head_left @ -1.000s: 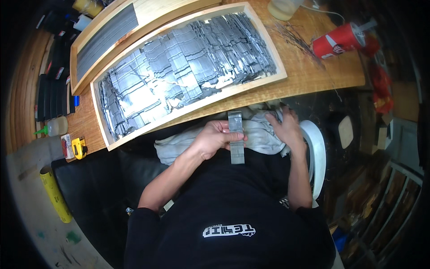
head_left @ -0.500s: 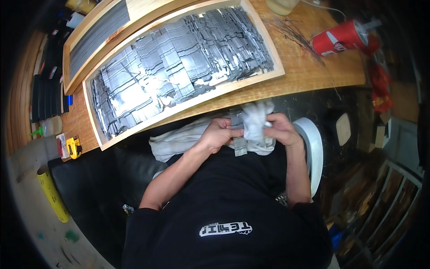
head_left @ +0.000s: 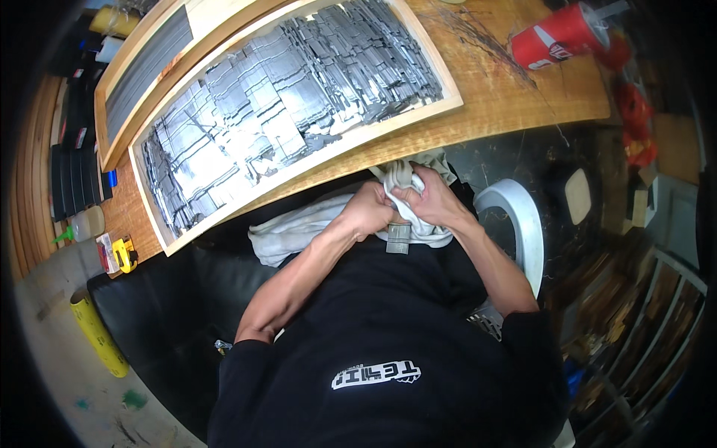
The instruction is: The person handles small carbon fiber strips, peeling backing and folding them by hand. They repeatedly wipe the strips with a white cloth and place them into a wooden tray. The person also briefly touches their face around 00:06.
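Note:
My left hand (head_left: 366,209) is closed around a narrow grey strip (head_left: 398,237), whose lower end sticks out below my fingers. White cloth (head_left: 403,175) is bunched in my right hand (head_left: 431,198), which presses it against the strip close beside my left hand. The strip's upper part is hidden by the cloth and fingers. More of the cloth lies over my lap, stretching left under my left wrist. Just beyond my hands, on the table, stands a wooden-framed tray (head_left: 457,101) packed with many thin dark grey, shiny pieces.
A second wooden frame (head_left: 119,142) with grey strips lies behind the tray. On the wooden table (head_left: 508,108) are a red cup (head_left: 556,37), thin dark twigs and a yellow tape measure (head_left: 125,254). A white chair arm (head_left: 529,231) curves by my right elbow. A yellow roll (head_left: 98,336) is at left.
My right hand has moved left and up against my left hand, gathering the cloth around the strip. Less of the strip shows. The view has shifted slightly.

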`<control>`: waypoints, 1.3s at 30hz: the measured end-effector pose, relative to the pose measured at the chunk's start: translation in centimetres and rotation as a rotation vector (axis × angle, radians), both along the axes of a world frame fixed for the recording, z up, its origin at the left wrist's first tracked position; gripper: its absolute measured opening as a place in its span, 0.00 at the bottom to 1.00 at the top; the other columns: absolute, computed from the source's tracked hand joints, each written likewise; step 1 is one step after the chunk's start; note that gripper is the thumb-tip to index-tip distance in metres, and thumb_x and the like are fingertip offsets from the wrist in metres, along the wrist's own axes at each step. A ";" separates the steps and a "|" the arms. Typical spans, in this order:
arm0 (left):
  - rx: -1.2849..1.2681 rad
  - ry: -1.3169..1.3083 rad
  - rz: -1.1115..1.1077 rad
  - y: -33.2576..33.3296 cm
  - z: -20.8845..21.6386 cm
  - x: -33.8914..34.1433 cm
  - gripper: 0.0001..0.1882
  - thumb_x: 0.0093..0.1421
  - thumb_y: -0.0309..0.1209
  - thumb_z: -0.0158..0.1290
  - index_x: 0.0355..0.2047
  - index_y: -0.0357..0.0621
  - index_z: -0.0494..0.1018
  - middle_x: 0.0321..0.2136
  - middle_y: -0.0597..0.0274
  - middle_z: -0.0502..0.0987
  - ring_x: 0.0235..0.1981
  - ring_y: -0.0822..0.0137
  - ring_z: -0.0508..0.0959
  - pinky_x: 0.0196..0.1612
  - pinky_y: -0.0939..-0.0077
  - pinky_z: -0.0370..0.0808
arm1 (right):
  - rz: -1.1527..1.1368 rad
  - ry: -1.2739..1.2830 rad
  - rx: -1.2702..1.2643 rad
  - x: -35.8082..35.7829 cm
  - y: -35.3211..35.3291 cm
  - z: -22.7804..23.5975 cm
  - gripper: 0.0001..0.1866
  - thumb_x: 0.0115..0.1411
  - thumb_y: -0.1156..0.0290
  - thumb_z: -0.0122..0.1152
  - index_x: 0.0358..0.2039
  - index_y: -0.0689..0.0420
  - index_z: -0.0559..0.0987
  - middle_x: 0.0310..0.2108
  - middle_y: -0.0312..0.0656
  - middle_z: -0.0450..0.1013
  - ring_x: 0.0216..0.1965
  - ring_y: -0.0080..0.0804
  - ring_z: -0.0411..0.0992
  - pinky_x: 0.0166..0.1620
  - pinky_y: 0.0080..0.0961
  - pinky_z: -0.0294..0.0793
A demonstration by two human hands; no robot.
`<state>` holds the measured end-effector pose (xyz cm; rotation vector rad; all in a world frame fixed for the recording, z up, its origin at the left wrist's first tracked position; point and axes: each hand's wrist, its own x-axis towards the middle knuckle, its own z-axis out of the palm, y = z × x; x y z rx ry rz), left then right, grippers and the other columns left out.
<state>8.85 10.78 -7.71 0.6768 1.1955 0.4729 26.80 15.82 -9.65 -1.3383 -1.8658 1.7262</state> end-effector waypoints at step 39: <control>0.067 -0.097 0.463 -2.5 -0.1 -4.4 0.12 0.63 0.28 0.67 0.45 0.40 0.83 0.35 0.61 0.88 0.34 0.71 0.86 0.29 0.83 0.76 | -0.555 0.400 -0.654 0.4 1.4 -0.4 0.25 0.77 0.62 0.53 0.64 0.68 0.69 0.56 0.49 0.76 0.51 0.35 0.79 0.53 0.30 0.80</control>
